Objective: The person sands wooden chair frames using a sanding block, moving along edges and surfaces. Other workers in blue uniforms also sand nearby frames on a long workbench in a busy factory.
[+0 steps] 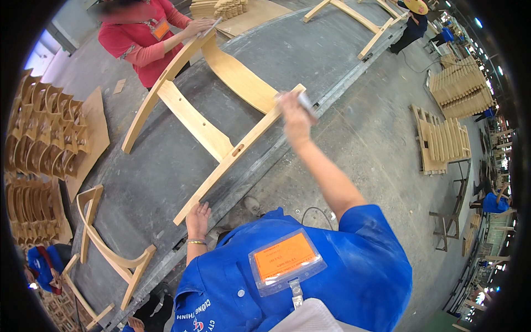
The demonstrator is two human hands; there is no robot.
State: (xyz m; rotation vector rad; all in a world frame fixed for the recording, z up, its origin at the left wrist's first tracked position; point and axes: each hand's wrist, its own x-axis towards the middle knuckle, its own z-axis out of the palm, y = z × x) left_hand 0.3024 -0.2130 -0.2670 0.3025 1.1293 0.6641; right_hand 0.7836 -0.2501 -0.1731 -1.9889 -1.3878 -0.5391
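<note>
A pale wooden chair frame lies across the dark worktable in front of me, with two curved legs joined by a wide curved panel and a narrower rail. My right hand reaches out to the far end of the near leg. It is closed on a flat grey-white pad, apparently sandpaper, smeared by motion. By the same leg's lower end is my left hand, its fingers stretched out and holding nothing; whether they touch the wood is hard to tell.
Across the table a person in red works on the far leg with a flat pad. Another chair frame lies to the left on the worktable. Stacked curved parts stand at far left, wooden pallets at right.
</note>
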